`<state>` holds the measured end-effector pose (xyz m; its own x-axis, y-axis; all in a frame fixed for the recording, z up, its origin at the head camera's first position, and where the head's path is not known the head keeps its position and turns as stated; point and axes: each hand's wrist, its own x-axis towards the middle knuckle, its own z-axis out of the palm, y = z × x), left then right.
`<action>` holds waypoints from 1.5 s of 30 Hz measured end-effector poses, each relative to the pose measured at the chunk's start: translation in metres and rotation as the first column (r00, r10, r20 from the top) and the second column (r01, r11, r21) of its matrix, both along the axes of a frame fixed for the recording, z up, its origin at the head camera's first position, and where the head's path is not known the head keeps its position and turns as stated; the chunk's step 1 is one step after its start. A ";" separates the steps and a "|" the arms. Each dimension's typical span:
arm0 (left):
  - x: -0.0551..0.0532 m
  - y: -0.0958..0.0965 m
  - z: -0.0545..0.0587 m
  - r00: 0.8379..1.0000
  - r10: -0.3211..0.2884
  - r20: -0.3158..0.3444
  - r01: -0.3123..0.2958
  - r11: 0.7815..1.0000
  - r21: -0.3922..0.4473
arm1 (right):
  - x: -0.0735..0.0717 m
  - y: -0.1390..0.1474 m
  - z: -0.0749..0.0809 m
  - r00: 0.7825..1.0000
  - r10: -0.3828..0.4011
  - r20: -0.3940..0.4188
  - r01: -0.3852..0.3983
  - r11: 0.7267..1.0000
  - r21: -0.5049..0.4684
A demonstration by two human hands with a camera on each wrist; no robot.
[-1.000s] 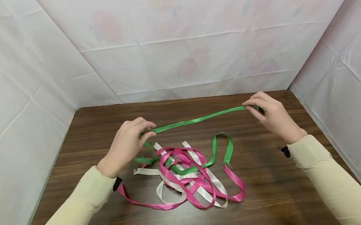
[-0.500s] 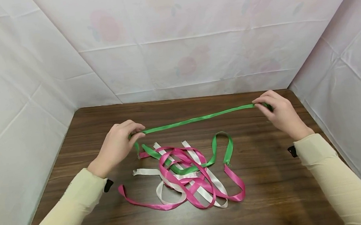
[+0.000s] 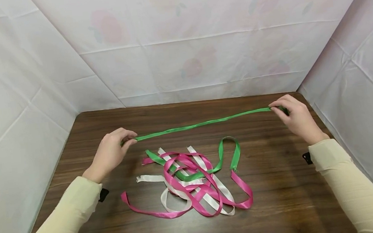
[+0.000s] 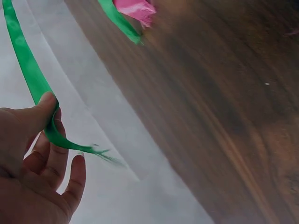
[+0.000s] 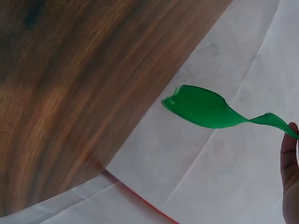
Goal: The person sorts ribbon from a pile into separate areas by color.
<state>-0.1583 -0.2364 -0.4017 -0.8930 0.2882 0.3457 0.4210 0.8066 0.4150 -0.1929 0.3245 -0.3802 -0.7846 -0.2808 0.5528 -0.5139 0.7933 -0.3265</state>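
Note:
A green ribbon [image 3: 204,123] stretches nearly straight between both hands, above the far part of the table. My left hand [image 3: 109,151] pinches it near one end between thumb and fingers; in the left wrist view the frayed tip [image 4: 100,151] sticks out past the fingers. At the other side my right hand [image 3: 296,118] pinches it, and a short twisted tail [image 5: 201,107] hangs free in the right wrist view. Nearer the body lies a tangled heap of pink ribbon [image 3: 246,193], white ribbon [image 3: 150,178] and a second green ribbon [image 3: 236,156].
The dark wood table [image 3: 284,205] has its back edge against a pale printed cloth [image 3: 195,66]. More white cloth rises on the left [image 3: 13,123] and right sides. A black strap piece [image 3: 103,194] shows at the left cuff.
My hands have moved apart, left hand to the left and right hand to the right, drawing the green ribbon longer between them. Its left end has come away from the heap.

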 end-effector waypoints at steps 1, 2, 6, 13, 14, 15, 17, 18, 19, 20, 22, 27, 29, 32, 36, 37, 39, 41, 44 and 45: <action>0.000 -0.002 -0.001 1.000 0.006 0.010 -0.006 1.000 0.003 | 0.000 0.002 -0.001 1.000 -0.010 0.008 0.010 1.000 0.001; -0.001 -0.004 -0.003 1.000 0.014 0.019 -0.014 1.000 0.006 | 0.000 0.003 -0.002 1.000 -0.018 0.016 0.018 1.000 0.000; -0.004 -0.011 -0.005 0.997 0.028 0.074 -0.031 0.999 0.044 | 0.000 0.008 -0.007 0.999 -0.031 0.044 0.031 0.999 -0.009; -0.011 -0.024 -0.002 0.981 0.048 0.190 -0.070 0.992 0.106 | 0.000 0.013 -0.012 0.993 -0.048 0.108 0.050 0.999 -0.014; -0.013 -0.026 -0.002 0.976 0.057 0.209 -0.080 0.991 0.105 | 0.000 0.014 -0.012 0.991 -0.056 0.125 0.058 0.998 -0.016; -0.014 -0.029 -0.001 0.971 0.064 0.228 -0.089 0.991 0.102 | -0.001 0.015 -0.013 0.987 -0.065 0.144 0.068 0.997 -0.021; -0.018 -0.033 0.000 0.961 0.079 0.265 -0.108 0.989 0.096 | -0.002 0.017 -0.015 0.977 -0.085 0.194 0.093 0.995 -0.033; -0.019 -0.035 0.001 0.957 0.084 0.279 -0.114 0.989 0.093 | -0.003 0.018 -0.015 0.970 -0.094 0.224 0.106 0.994 -0.041; -0.021 -0.036 0.001 0.953 0.089 0.290 -0.119 0.989 0.089 | -0.003 0.019 -0.016 0.961 -0.102 0.256 0.119 0.992 -0.051; -0.023 -0.038 0.001 0.950 0.092 0.297 -0.123 0.989 0.088 | -0.004 0.020 -0.016 0.951 -0.110 0.290 0.134 0.989 -0.063; -0.026 -0.040 0.001 0.946 0.100 0.307 -0.133 0.987 0.088 | -0.006 0.023 -0.017 0.928 -0.116 0.353 0.155 0.984 -0.084; -0.035 -0.047 -0.001 0.939 0.130 0.317 -0.162 0.984 0.079 | -0.010 0.031 -0.019 0.874 -0.092 0.478 0.172 0.977 -0.128; -0.039 -0.050 -0.003 0.936 0.142 0.323 -0.175 0.982 0.076 | -0.010 0.036 -0.020 0.853 -0.075 0.517 0.171 0.975 -0.141; -0.043 -0.053 -0.004 0.929 0.158 0.336 -0.192 0.979 0.070 | -0.012 0.044 -0.023 0.822 -0.057 0.567 0.176 0.972 -0.158; -0.048 -0.054 -0.004 0.924 0.171 0.343 -0.205 0.977 0.065 | -0.015 0.051 -0.026 0.786 -0.044 0.617 0.204 0.960 -0.191; -0.050 -0.055 -0.005 0.923 0.174 0.343 -0.208 0.976 0.064 | -0.015 0.052 -0.027 0.779 -0.040 0.625 0.210 0.957 -0.200; -0.053 -0.056 -0.006 0.923 0.184 0.337 -0.218 0.974 0.064 | -0.016 0.054 -0.026 0.770 -0.034 0.638 0.216 0.954 -0.209; -0.056 -0.058 -0.007 0.923 0.198 0.329 -0.230 0.971 0.060 | -0.016 0.055 -0.026 0.760 -0.034 0.649 0.216 0.955 -0.202; -0.060 -0.060 -0.009 0.921 0.225 0.317 -0.255 0.965 0.056 | -0.017 0.056 -0.025 0.748 -0.045 0.662 0.209 0.963 -0.171; -0.061 -0.061 -0.010 0.921 0.234 0.313 -0.263 0.963 0.053 | -0.018 0.057 -0.025 0.744 -0.051 0.666 0.210 0.965 -0.160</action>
